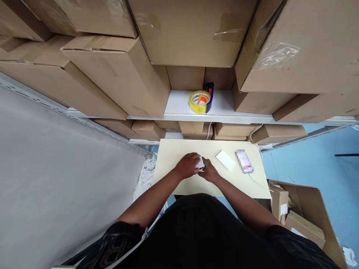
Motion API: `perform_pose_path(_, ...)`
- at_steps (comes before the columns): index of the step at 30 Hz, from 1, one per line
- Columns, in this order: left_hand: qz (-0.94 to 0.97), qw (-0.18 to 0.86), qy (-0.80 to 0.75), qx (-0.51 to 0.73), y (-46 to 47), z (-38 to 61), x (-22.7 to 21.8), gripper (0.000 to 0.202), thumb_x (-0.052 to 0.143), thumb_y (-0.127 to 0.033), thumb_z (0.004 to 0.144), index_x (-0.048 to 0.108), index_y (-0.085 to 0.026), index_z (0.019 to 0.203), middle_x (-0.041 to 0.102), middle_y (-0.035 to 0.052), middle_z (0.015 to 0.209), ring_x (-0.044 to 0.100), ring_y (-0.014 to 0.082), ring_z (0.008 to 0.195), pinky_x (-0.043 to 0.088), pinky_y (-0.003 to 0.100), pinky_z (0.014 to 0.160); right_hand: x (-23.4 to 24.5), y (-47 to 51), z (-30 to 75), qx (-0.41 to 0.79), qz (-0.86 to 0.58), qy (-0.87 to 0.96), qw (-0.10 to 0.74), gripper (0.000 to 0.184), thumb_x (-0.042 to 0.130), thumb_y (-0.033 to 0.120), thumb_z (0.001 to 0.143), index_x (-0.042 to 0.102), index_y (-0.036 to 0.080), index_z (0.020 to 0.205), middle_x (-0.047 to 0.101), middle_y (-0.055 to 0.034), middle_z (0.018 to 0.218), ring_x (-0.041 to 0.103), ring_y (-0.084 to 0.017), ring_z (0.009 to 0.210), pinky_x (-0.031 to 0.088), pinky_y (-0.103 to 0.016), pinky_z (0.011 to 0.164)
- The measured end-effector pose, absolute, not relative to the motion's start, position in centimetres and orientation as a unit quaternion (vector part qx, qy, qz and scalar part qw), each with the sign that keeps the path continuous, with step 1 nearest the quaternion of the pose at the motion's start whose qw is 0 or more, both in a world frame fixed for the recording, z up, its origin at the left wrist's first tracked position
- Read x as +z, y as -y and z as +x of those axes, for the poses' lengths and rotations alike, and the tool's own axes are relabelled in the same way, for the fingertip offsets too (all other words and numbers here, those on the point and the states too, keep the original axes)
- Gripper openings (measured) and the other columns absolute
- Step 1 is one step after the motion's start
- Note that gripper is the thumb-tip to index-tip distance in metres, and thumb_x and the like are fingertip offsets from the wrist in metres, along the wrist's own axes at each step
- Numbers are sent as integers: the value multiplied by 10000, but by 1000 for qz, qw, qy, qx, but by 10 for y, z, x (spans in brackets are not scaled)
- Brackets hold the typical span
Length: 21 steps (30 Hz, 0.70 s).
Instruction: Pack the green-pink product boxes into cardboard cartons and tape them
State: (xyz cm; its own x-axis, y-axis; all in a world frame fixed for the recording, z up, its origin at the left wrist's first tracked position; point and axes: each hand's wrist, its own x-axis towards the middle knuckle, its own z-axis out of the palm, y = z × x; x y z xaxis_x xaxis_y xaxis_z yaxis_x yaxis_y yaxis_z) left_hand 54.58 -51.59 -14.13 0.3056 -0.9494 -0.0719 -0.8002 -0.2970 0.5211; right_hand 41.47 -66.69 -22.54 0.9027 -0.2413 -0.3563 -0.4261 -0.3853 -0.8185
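Note:
Over the pale tabletop (168,158), my left hand (188,166) is wrapped around a small white box (200,163). From the other side my right hand (209,172) grips the same box near its dark, open-looking end. My fingers cover much of it, so its full shape is hidden. To the right of my hands lies a flat white rectangular piece (225,159), either a thin box or a card; I cannot tell which. Beyond that is a blurred-out phone (244,161) with a white cable running from its lower end.
A shelf (221,106) behind the table carries a yellow tape roll (199,101) on a blue dispenser and large cardboard boxes (193,33). An open carton (311,198) of smaller boxes stands at lower right. White scraps (144,177) lie left of the table, by a grey wall.

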Motion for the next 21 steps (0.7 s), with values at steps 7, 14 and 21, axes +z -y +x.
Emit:
perform_pose_path(7, 767, 116, 584, -240, 523, 553, -120, 543, 690, -141, 763, 592, -227, 1291, 615, 123, 1331, 602, 335, 1220, 522, 442, 981, -219, 672, 432, 108, -834, -189, 507, 811, 826, 312, 690, 491, 287, 1429, 589, -52, 1230, 634, -237, 1057, 542, -361, 847)
perform_pose_path(14, 861, 212, 445, -130, 517, 559, -122, 238, 505, -265, 975, 595, -197, 1185, 629, 116, 1197, 605, 279, 1117, 521, 419, 970, -226, 659, 422, 111, -828, -242, 494, 851, 809, 342, 708, 403, 251, 1451, 652, -43, 1130, 655, -228, 962, 522, -349, 799)
perform_pose_path(21, 880, 218, 386, -170, 509, 553, -145, 256, 576, -326, 968, 677, -232, 1185, 586, 83, 1234, 597, 256, 1166, 540, 385, 975, -217, 656, 415, 78, -807, -242, 534, 860, 744, 452, 776, 389, 231, 1528, 570, -93, 1283, 653, -210, 951, 556, -400, 909)
